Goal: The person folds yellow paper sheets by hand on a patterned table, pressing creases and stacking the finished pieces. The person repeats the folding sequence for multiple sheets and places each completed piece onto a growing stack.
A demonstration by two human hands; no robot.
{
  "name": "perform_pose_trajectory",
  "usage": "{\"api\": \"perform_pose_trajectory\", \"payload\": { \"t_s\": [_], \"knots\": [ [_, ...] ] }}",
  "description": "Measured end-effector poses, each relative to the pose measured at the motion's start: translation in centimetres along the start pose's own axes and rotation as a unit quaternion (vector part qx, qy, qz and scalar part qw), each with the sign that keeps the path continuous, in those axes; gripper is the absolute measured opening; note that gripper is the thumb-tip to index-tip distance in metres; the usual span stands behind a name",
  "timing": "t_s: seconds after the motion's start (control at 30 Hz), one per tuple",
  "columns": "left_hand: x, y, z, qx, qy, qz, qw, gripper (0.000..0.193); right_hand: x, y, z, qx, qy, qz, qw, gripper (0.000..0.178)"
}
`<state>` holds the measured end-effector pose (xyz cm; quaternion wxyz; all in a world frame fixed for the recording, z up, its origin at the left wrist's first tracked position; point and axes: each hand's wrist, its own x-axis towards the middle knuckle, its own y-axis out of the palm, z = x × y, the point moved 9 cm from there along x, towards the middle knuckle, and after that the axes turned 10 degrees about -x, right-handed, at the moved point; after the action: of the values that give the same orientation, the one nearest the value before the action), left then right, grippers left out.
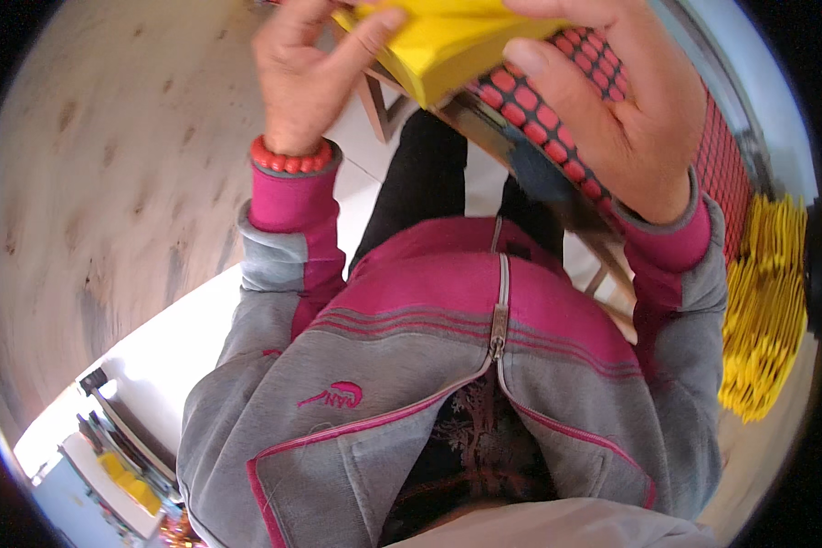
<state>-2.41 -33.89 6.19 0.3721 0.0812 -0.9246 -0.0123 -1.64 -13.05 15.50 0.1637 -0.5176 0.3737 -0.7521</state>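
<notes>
I'm watching the left hand (pixel 301 78) and right hand (pixel 635 100) gripping folded yellow paper (pixel 447 50) over the table (pixel 534 110)'s near edge. A yellow stack (pixel 763 310) is sitting by its right edge.

At the top of my view, I have a folded yellow piece (pixel 447 46) between the person's 2 bare hands: the left hand (pixel 306 78) at its left end, the right hand (pixel 626 105) at its right. A red-and-black patterned covering (pixel 528 102) lies behind the right hand. Past the grey-and-magenta right sleeve (pixel 694 251), I see a dense yellow pile of folded pieces (pixel 763 306) at far right. A broad brown spotted surface (pixel 110 183) lies left of the left hand.
</notes>
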Motion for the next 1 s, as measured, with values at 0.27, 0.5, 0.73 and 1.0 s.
{"api": "perform_pose_trajectory", "payload": {
  "t_s": [0.27,0.5,0.73,1.0],
  "knots": [
    [0.4,0.6,-0.3,-0.008,0.006,-0.026,1.000,0.027,-16.5,9.2,-0.2,0.192,0.091,0.285,0.935,0.014],
    [0.6,-2.5,1.4,0.016,0.083,-0.117,0.989,0.022,-27.3,9.6,-8.9,-0.139,0.286,0.173,0.932,0.024],
    [0.4,-2.2,1.1,0.052,0.074,-0.086,0.992,0.007,-28.8,13.0,-12.1,-0.118,0.331,0.243,0.904,0.027],
    [0.2,-1.2,0.8,0.056,0.005,0.011,0.998,0.016,-28.6,11.6,-10.0,-0.135,0.227,0.206,0.942,0.026]
  ]
}}
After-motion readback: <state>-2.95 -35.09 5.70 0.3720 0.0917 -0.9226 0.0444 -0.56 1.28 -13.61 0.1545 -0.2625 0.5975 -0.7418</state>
